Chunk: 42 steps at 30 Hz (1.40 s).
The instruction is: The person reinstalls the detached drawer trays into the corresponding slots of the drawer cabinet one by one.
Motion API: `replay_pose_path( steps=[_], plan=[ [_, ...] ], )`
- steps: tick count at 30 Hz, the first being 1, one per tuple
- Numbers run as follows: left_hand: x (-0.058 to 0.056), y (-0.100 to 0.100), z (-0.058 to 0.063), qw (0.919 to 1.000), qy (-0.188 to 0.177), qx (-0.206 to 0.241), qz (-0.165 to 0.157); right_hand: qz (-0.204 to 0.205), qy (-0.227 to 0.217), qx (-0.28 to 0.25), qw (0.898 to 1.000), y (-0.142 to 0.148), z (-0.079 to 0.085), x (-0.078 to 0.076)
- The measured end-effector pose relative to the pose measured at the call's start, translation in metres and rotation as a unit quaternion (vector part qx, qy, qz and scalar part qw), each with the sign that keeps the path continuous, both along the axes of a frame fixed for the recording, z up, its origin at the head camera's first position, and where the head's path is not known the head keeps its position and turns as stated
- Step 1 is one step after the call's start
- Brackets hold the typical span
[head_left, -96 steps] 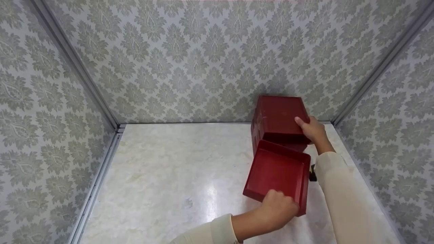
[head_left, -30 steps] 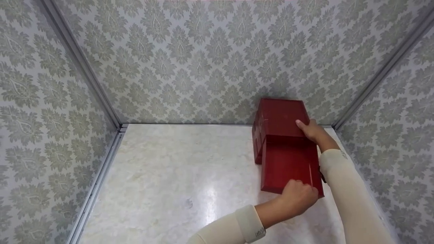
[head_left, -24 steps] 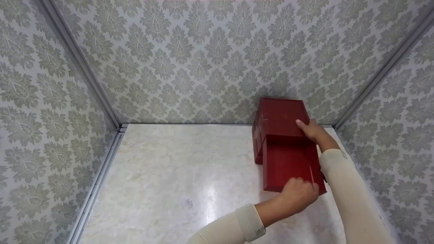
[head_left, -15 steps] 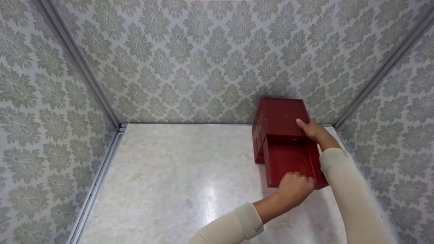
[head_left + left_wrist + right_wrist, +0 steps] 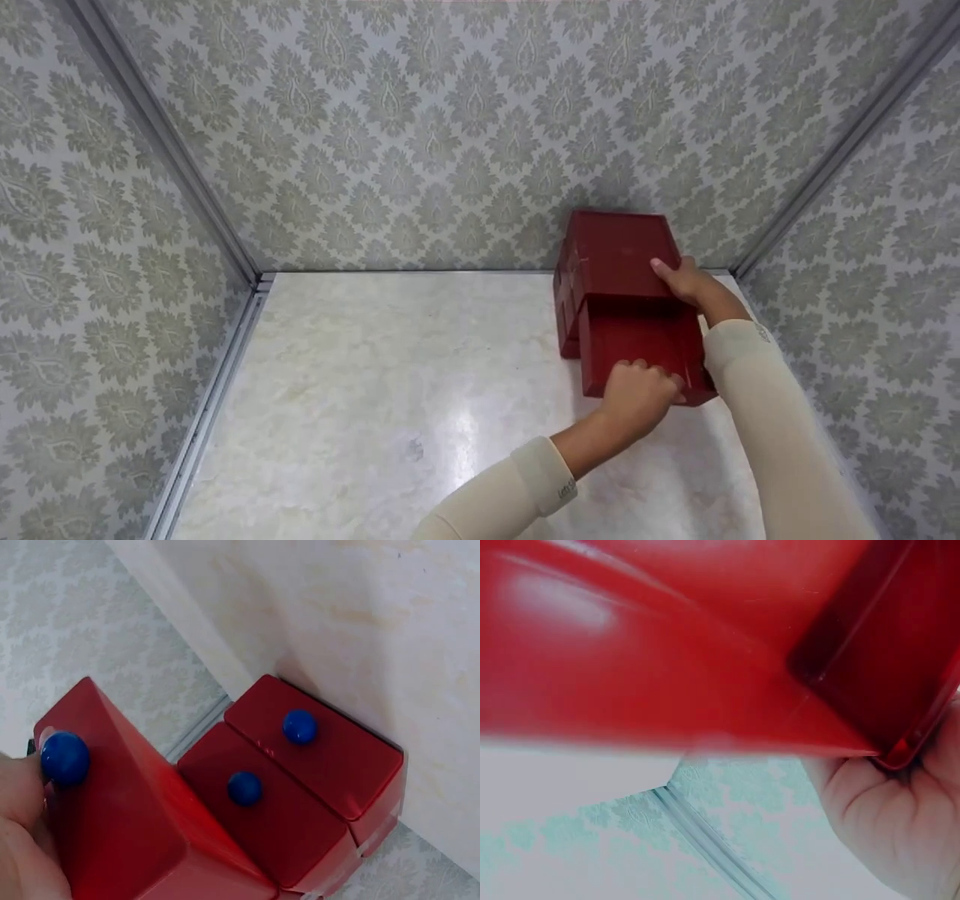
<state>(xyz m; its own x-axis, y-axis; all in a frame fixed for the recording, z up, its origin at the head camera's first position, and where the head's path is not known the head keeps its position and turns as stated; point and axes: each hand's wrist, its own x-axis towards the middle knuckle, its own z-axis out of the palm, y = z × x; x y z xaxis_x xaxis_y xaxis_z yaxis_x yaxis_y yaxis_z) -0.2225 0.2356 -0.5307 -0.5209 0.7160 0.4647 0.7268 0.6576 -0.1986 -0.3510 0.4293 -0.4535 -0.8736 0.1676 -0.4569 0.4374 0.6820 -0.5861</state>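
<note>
A red drawer cabinet [image 5: 626, 251] stands against the back wall in the head view. Its top drawer [image 5: 637, 337] juts out toward me, and no contents show in the visible part of its tray. My left hand [image 5: 641, 394] grips the drawer's front edge; in the left wrist view its fingers lie beside a blue knob [image 5: 65, 757] on the drawer front. With the thumb on top and the palm against the side edge, my right hand [image 5: 690, 285] holds the cabinet; its other fingers are mostly hidden. Two lower drawers [image 5: 262, 802] with blue knobs sit in the cabinet.
A pale marbled tabletop [image 5: 375, 375] spreads to the left of the cabinet. Patterned walls [image 5: 435, 150] with grey metal corner rails [image 5: 172, 157] enclose it at the back and both sides.
The drawer was tilted and apart from its slot earlier; now it is lined up and partly inside the cabinet. My left hand has pushed it inward. My right hand has stayed on the cabinet.
</note>
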Motion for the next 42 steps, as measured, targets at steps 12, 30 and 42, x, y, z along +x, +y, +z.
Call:
replay_pose_path(
  steps=[12,30,42],
  plan=[
    [-0.017,0.0,-0.001,0.997,0.04,0.066,-0.002,-0.009,-0.051,-0.048,0.998,0.003,0.012,0.0],
    [-0.025,-0.004,-0.008,0.9757,0.122,0.18,-0.031,0.004,-0.054,-0.026,0.998,-0.003,0.018,0.0],
    [-0.028,-0.003,-0.01,0.9836,0.077,0.156,0.047,0.011,-0.049,-0.015,0.999,-0.003,0.016,-0.002]
  ],
)
